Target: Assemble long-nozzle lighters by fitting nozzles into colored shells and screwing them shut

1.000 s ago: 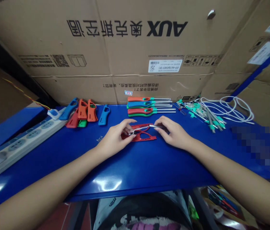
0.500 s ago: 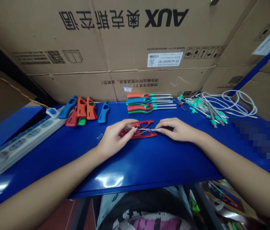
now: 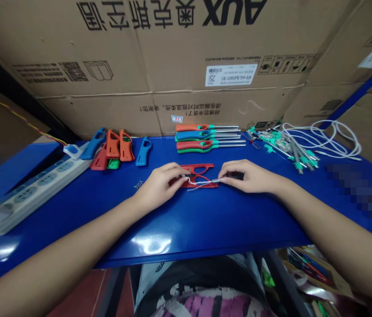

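My left hand (image 3: 163, 182) is closed, thumb against fingers, on a small black part (image 3: 189, 175) with thin white wires (image 3: 199, 182) running from it. Between the fingertips of my right hand (image 3: 245, 176) is a small grey metal cylinder (image 3: 215, 181) at the wires' other end. One thin wire tail hangs loose to the left. Under the wires, two red lighter handle halves (image 3: 202, 167) lie side by side on the blue table; my left fingers cover their left ends.
Behind the hands are several assembled lighters (image 3: 194, 145). Coloured handle shells (image 3: 126, 146) and a power strip (image 3: 42, 182) lie left. Metal tubes with green parts (image 3: 296, 152) and a white cable (image 3: 346, 132) lie right. Tiny metal pieces (image 3: 138, 184) sit beside my left hand.
My left hand has drawn back a little from the red halves, exposing more of them. The wires now bow more loosely, and a free tail shows. The camera view has shifted slightly downward.
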`<state>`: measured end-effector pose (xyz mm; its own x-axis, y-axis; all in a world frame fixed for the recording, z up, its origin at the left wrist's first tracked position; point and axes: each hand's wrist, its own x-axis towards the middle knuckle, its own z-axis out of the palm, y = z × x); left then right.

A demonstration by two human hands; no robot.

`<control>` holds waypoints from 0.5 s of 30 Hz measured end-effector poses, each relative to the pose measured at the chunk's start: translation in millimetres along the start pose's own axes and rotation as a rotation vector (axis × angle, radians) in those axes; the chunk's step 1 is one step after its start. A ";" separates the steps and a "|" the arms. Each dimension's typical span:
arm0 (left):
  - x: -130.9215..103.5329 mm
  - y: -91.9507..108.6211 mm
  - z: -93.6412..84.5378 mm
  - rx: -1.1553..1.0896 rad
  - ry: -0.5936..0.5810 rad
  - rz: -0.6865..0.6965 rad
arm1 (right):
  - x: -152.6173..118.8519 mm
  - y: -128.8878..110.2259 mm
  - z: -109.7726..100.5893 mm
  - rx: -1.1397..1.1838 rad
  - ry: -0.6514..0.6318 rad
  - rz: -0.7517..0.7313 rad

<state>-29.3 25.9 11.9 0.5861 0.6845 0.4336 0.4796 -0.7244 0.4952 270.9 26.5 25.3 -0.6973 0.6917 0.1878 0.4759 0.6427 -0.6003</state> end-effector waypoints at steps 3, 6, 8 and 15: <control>0.0 -1.7 -0.1 0.027 -0.034 0.025 | -0.3 0.3 -0.2 0.010 -0.033 -0.004; 0.0 -3.4 0.3 0.066 -0.053 0.059 | -0.6 0.6 0.5 0.008 -0.044 0.001; -0.1 -4.8 0.9 0.082 -0.062 0.073 | -0.7 0.8 1.1 -0.004 -0.041 0.000; -0.8 -7.9 2.8 0.070 -0.074 0.073 | -0.7 -0.5 2.3 -0.073 -0.029 -0.023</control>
<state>-31.7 30.9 5.5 0.6662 0.6239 0.4085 0.4771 -0.7776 0.4095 269.9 25.0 23.7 -0.7233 0.6674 0.1773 0.4969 0.6812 -0.5376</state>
